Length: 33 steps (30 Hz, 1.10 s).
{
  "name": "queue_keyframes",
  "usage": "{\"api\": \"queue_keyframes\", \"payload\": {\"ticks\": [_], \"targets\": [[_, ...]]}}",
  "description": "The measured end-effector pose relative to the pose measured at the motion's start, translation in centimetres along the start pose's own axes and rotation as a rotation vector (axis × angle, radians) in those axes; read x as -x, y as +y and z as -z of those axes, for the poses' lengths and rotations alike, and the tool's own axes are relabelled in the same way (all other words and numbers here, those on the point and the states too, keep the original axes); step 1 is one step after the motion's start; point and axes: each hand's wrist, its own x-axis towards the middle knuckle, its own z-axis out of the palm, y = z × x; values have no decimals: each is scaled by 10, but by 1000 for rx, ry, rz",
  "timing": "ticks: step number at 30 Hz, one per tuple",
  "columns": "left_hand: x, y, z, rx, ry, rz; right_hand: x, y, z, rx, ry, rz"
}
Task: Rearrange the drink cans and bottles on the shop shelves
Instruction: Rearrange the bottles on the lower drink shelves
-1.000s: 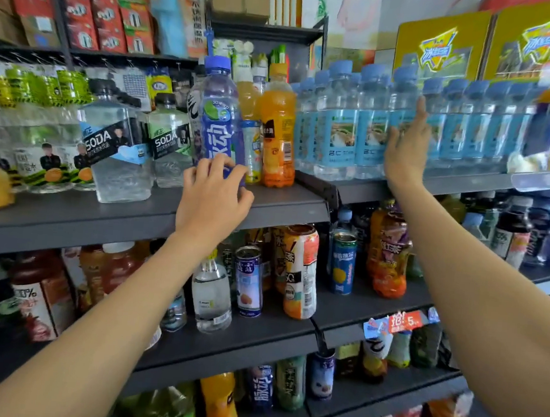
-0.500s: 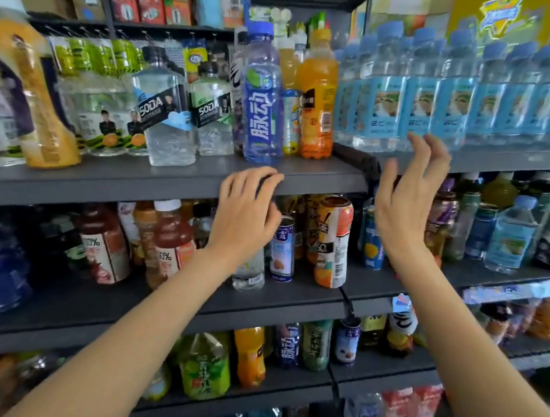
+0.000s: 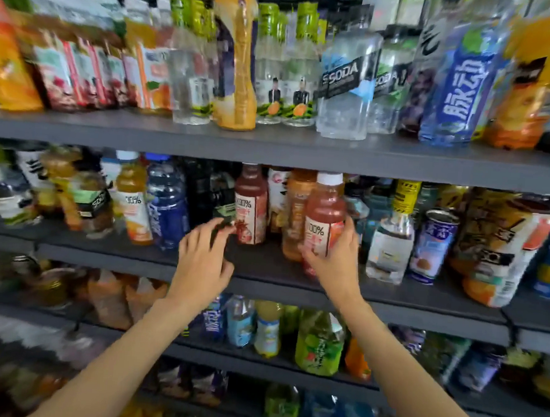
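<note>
The person stands close to the dark grey shelves [image 3: 271, 149], both bare arms reaching to the middle shelf [image 3: 263, 263]. The right hand [image 3: 337, 258] wraps its fingers and thumb round the lower half of a red juice bottle with a white cap [image 3: 325, 212], which stands at the front of that shelf, roughly upright; whether its base rests on the board I cannot tell, as the hand covers it. The left hand [image 3: 203, 262] hovers at the shelf edge with fingers loosely spread, holding nothing, its fingertips just beside a second red juice bottle [image 3: 250, 206] set further back. A dark blue bottle [image 3: 166, 207] stands to the left of that hand, and a clear bottle [image 3: 390, 245] and a blue can [image 3: 433, 245] stand to the right of the held bottle. On the shelf above, 2 clear soda bottles [image 3: 347, 86] stand next to a tall blue-labelled bottle [image 3: 461, 84]. Much of the view is smeared by blur.
</note>
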Motion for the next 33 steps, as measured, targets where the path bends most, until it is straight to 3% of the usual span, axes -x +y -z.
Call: {"api": "queue_keyframes", "payload": {"ticks": [6, 11, 14, 17, 21, 25, 33], "targets": [[-8, -61, -2, 38, -45, -20, -3, -7, -32, 89, 252, -125], [-17, -81, 9, 297, -47, -95, 40, -29, -42, 15, 150, -11], [-27, -96, 30, 336, 86, -219, 68, -56, -55, -17, 41, 151], [-50, -119, 60, 341, 259, -286, 68, -106, -63, -76, 60, 281], [-78, -144, 98, 255, 373, -224, 33, -195, -61, -142, 180, 430], [-91, -172, 109, 186, 321, -62, -19, -251, -72, -274, 352, 616], [-90, -223, 116, 94, 260, -52, -88, -292, -154, -212, 196, 550]]}}
